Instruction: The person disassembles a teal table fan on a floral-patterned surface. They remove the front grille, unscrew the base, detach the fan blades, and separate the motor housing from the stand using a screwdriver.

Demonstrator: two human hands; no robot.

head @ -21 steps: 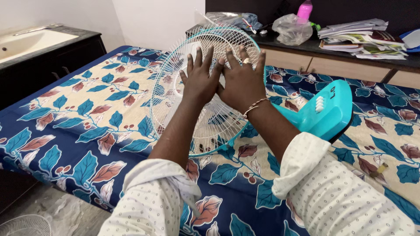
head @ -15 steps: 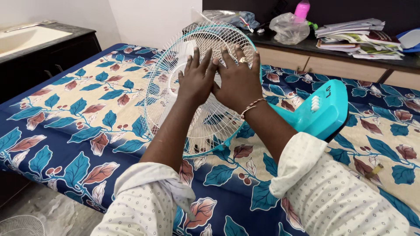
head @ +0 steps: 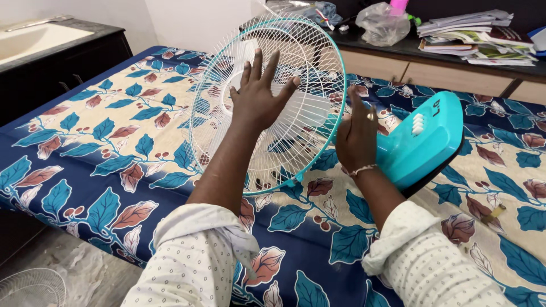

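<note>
Fan guard (head: 296,122) stands on bed (head: 91,153), left of fan base (head: 421,142).

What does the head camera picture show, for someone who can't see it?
A person's left hand presses flat on the round white wire fan guard with a teal rim, while the right hand grips the rim's edge. The fan's teal plastic base lies on a blue leaf-patterned bedsheet.

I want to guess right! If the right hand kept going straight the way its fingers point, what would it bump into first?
Probably the teal rim of the white wire fan guard. The right hand sits just beside that rim, fingers pointing up and away. Depth is hard to judge, so it might slip past behind the guard instead.
</note>
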